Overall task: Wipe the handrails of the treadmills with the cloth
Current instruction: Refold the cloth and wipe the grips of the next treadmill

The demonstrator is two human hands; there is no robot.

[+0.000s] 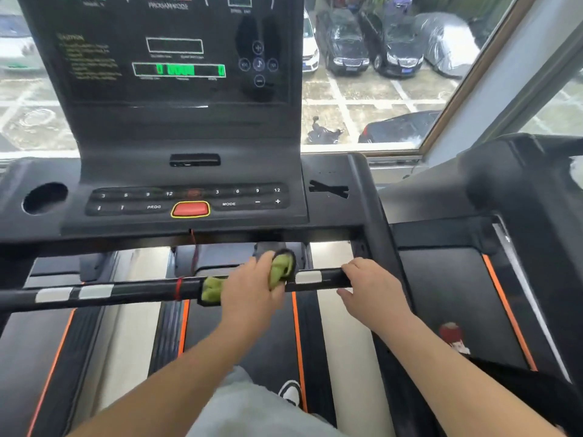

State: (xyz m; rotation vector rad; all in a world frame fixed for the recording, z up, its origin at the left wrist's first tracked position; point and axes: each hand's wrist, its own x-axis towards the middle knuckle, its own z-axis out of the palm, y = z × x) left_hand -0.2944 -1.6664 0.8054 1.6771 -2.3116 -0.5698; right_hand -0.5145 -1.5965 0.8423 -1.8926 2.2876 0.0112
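1. The left hand (252, 288) clenches a green cloth (279, 269) round the handrail (142, 290). Fingers go over the top, and cloth bunches out on both sides of the fist.
2. Cloth sits right of the rail's mid-length, pressed on the bar. One end sticks up past the fingertips and the other lies flat along the bar to the left.
3. The right hand (369, 282) grasps the same rail at its right end, fingers over the top w/ the thumb on the near side below. It holds no cloth.
4. A silver plate (307, 276) on the bar shows btwn the two hands, just beside the cloth.
5. A red band (179, 288) rings the bar just left of the cloth. Two more silver plates (53, 294) sit near the rail's left end.
6. The rail runs across under the near edge of the console (189, 137). A thin red cord (195, 247) hangs from the console's ctr.
7. On the console there's a red button (190, 209) at ctr of the near edge, w/ number keys either side. A round cup hole (45, 198) is in the left corner, and the screen shows green bars.
8. Below the rail is the black belt (265, 342) w/ orange stripes. One shoe (291, 392) stands on it.
9. A second treadmill (457, 294) stands just beside, to the right.
10. Behind the console, a window (457, 99) looks down on parked cars (347, 48).
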